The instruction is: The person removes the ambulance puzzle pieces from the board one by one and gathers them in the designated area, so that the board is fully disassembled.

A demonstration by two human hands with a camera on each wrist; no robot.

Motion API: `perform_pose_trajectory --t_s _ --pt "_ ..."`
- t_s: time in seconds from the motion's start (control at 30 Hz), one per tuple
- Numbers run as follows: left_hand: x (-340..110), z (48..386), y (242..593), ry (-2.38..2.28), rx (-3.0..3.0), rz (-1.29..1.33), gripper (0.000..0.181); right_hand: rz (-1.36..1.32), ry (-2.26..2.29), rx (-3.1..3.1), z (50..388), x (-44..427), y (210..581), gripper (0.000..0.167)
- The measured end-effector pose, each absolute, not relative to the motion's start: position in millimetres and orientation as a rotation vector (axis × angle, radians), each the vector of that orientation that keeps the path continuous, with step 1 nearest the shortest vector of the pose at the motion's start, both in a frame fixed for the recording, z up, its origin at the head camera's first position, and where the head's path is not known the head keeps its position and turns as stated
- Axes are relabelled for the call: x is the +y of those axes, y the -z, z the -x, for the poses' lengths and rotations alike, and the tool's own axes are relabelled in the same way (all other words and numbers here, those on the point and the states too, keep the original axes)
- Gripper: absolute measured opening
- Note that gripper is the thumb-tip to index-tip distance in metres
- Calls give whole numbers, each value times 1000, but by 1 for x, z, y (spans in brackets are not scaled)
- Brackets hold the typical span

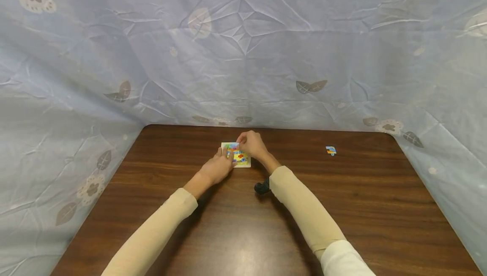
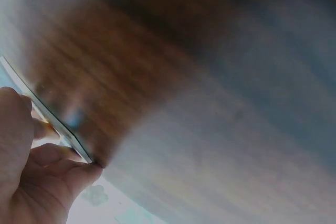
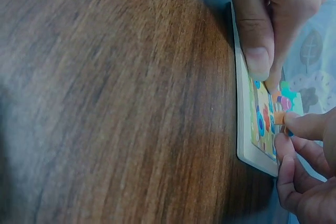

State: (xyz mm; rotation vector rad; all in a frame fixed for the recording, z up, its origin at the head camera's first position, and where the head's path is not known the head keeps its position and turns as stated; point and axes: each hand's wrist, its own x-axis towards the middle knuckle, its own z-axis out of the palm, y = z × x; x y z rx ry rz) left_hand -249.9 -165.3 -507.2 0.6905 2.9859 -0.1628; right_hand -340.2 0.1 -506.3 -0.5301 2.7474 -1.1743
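A small jigsaw puzzle with a yellow vehicle picture lies in a pale-rimmed puzzle board (image 1: 247,164) near the table's far edge. My left hand (image 1: 217,168) rests on its left side. In the right wrist view, the left thumb (image 3: 257,62) and a finger press on the picture's face. From the far right side my right hand (image 1: 253,144) pinches a small colourful puzzle piece (image 3: 280,117) with orange on it at the board; the fingers hide part of it. In the left wrist view, fingertips of the left hand (image 2: 44,182) touch the board's edge (image 2: 65,132).
Another blue and orange puzzle piece (image 1: 330,150) lies apart on the brown wooden table (image 1: 365,200), to the right. A dark rounded object (image 1: 261,188) sits beside the right sleeve. A grey floral curtain (image 1: 243,77) stands behind the table's far edge.
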Motion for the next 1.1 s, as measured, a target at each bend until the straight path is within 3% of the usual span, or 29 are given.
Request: perform_pose_trajectory --t_s 0.5,1.1 --pt "-162 257 502 51 2937 -658 56 603 1416 2776 347 32 495 12" --pt "-169 254 499 40 2951 -653 58 534 1303 2772 356 184 468 20"
